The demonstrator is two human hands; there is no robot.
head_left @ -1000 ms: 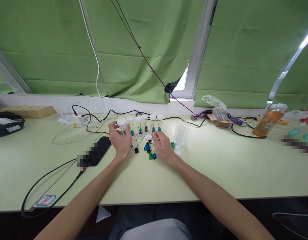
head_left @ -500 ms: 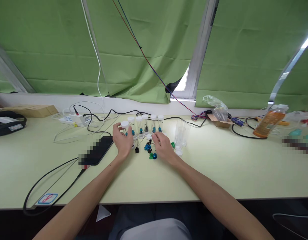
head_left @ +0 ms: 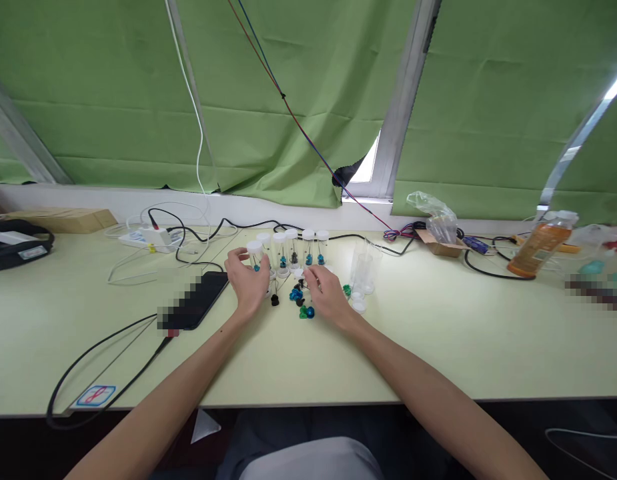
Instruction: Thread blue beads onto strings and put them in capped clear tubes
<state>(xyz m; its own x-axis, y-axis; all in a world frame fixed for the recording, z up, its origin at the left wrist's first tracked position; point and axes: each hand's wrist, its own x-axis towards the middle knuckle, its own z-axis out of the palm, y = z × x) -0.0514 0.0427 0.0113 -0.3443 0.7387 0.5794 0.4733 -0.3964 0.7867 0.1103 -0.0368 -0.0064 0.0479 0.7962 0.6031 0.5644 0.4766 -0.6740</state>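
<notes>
My left hand [head_left: 247, 283] is curled round a clear tube with a white cap [head_left: 255, 247], and a blue piece shows inside it. Beyond it, several more capped clear tubes [head_left: 282, 257] stand upright in a row, with small blue or dark pieces on thin stems in them. My right hand [head_left: 328, 290] has its thumb and fingers pinched together over the pile; anything between them is too small to make out. Close to its fingers lie a blue piece [head_left: 295, 294], a green piece [head_left: 303, 312], a dark blue ball [head_left: 310, 312] and a black piece [head_left: 275, 301].
Right of my right hand, several uncapped clear tubes [head_left: 363, 267] stand near loose white caps [head_left: 358, 306]. A phone [head_left: 203, 303] on a black cable lies left. Further right are a small cardboard box [head_left: 441, 248] and an orange drink bottle [head_left: 541, 245]. A power strip [head_left: 148, 239] sits back left.
The capped tube in my left hand has shifted slightly to the right with the hand. My right hand keeps its pinch in nearly the same place.
</notes>
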